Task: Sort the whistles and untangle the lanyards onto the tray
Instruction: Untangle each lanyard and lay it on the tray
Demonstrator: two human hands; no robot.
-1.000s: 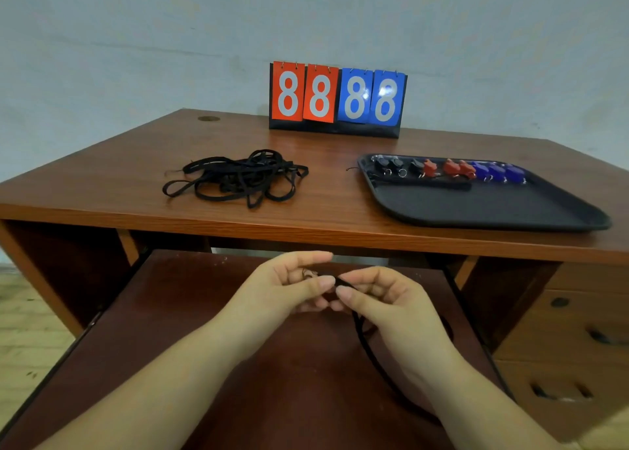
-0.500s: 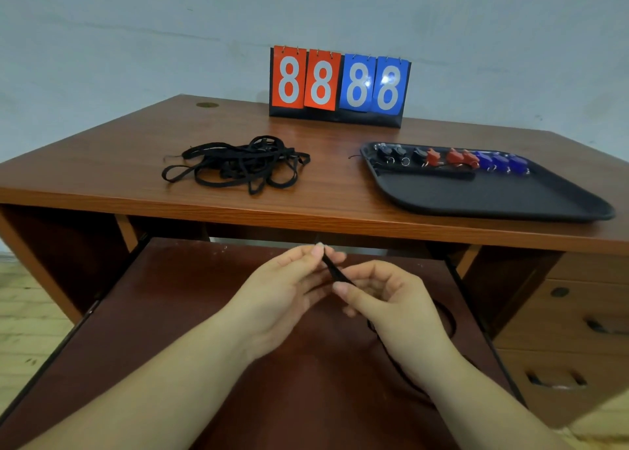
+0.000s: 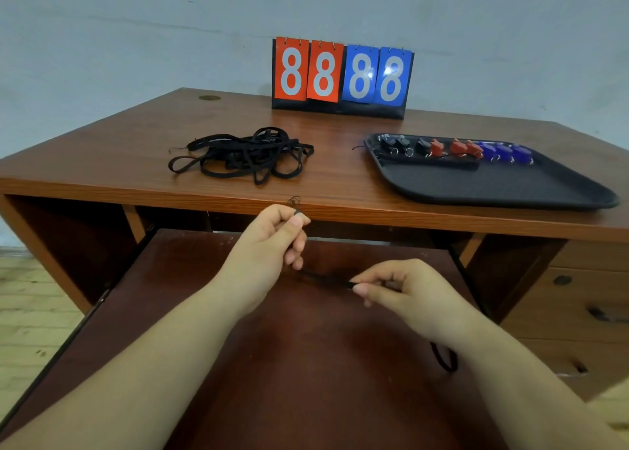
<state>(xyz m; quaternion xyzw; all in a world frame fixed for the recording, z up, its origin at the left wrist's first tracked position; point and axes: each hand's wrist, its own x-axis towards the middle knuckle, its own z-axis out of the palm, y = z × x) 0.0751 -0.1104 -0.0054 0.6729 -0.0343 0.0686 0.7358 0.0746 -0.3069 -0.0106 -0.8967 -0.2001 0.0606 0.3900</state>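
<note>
My left hand (image 3: pixel 272 242) pinches the looped end of a black lanyard (image 3: pixel 326 280) just below the desk's front edge. My right hand (image 3: pixel 405 289) pinches the same strap lower and to the right, so a short stretch runs between the two hands; its tail shows under my right forearm. A tangled pile of black lanyards (image 3: pixel 245 155) lies on the desk top to the left. The black tray (image 3: pixel 510 187) on the right holds a row of black, red and blue whistles (image 3: pixel 456 148) along its far side, with one straight lanyard laid in front of them.
A flip scoreboard (image 3: pixel 342 75) showing 8888 stands at the back of the desk against the wall. A pull-out shelf (image 3: pixel 238 364) extends under my hands. Drawers (image 3: pixel 578 313) sit at the right below the desk top.
My hands have drawn apart: the left rose toward the desk edge with the lanyard's end, the right moved down and right, stretching the strap between them.
</note>
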